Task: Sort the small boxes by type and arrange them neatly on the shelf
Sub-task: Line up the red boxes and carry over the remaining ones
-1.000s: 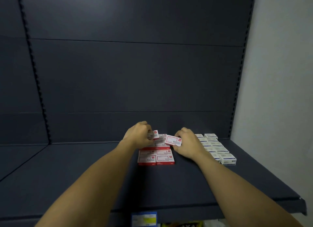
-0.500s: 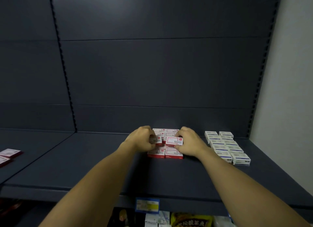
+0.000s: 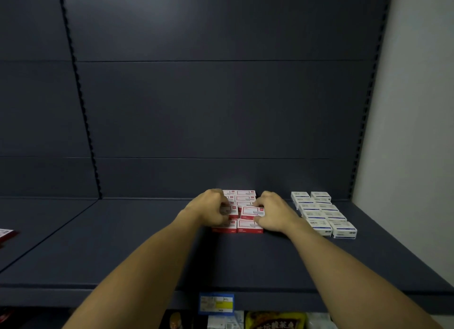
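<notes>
A block of red-and-white small boxes (image 3: 249,226) lies in two columns at the middle of the dark shelf (image 3: 147,250). My left hand (image 3: 211,209) grips one red-and-white box (image 3: 231,210) on top of the left column. My right hand (image 3: 272,214) holds another red-and-white box (image 3: 251,212) on top of the right column. To the right, blue-and-white small boxes (image 3: 321,213) sit in two tidy columns, untouched by either hand.
A pale wall (image 3: 412,132) bounds the shelf on the right. At the far left edge lies a loose red-and-white box (image 3: 5,233) on the neighbouring shelf section. A price tag (image 3: 216,303) hangs on the shelf's front lip, with packaged goods (image 3: 270,321) below.
Both hands have lowered their boxes from above onto the red-and-white stack. The camera view has shifted left and down, so the left shelf section and the goods below show.
</notes>
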Demonstrator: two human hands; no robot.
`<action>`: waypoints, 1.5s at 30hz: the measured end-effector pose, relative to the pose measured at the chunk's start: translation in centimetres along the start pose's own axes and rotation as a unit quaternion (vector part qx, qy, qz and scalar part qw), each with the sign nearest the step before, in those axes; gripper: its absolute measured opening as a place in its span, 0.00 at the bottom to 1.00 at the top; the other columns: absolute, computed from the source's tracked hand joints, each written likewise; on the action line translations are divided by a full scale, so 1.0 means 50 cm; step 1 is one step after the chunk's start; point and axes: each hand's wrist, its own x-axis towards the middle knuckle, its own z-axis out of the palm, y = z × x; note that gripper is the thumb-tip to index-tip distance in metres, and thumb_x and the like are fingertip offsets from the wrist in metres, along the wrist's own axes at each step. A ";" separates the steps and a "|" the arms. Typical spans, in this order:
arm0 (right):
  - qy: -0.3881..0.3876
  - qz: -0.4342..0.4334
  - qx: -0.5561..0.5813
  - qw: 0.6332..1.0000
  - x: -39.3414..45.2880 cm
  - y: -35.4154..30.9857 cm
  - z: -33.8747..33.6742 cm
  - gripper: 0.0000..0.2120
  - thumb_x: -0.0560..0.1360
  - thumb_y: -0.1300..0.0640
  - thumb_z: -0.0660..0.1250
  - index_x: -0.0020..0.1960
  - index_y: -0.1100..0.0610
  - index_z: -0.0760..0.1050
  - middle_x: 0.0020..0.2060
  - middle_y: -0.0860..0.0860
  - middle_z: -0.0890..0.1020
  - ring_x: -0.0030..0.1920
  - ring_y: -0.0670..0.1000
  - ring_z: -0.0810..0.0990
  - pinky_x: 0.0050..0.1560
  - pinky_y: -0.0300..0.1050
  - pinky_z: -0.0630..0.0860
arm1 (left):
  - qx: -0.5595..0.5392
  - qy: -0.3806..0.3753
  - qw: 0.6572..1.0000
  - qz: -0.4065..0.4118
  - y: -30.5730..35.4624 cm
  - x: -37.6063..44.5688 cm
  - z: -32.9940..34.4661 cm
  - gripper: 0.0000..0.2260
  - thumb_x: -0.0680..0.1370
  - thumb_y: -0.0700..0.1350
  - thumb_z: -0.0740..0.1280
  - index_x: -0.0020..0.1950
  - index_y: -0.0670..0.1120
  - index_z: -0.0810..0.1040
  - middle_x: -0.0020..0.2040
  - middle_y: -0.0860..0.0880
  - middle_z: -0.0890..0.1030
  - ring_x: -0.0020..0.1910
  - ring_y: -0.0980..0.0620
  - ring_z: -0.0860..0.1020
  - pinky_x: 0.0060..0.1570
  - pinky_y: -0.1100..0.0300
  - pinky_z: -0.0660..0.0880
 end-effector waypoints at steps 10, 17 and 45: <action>-0.016 0.002 -0.006 1.000 0.010 -0.017 0.009 0.23 0.72 0.54 0.70 0.67 0.54 0.77 0.54 0.49 0.70 0.62 0.51 0.69 0.63 0.48 0.73 | 0.000 -0.010 1.000 -0.001 -0.020 -0.001 0.005 0.22 0.70 0.57 0.72 0.61 0.48 0.81 0.57 0.52 0.77 0.52 0.53 0.77 0.53 0.54 0.79; -0.022 0.001 -0.003 1.000 0.019 -0.031 0.011 0.17 0.74 0.51 0.70 0.61 0.52 0.79 0.52 0.46 0.69 0.62 0.50 0.69 0.63 0.47 0.72 | -0.006 -0.011 1.000 -0.001 -0.020 -0.005 0.001 0.19 0.71 0.53 0.72 0.60 0.48 0.83 0.56 0.52 0.76 0.52 0.52 0.78 0.54 0.52 0.80; -0.025 -0.049 -0.048 0.997 0.032 -0.125 0.003 0.23 0.77 0.44 0.63 0.67 0.57 0.73 0.62 0.54 0.76 0.64 0.55 0.72 0.61 0.52 0.74 | 0.067 0.056 0.975 -0.203 -0.070 -0.203 -0.087 0.15 0.78 0.53 0.64 0.61 0.47 0.77 0.59 0.47 0.76 0.53 0.45 0.77 0.52 0.49 0.78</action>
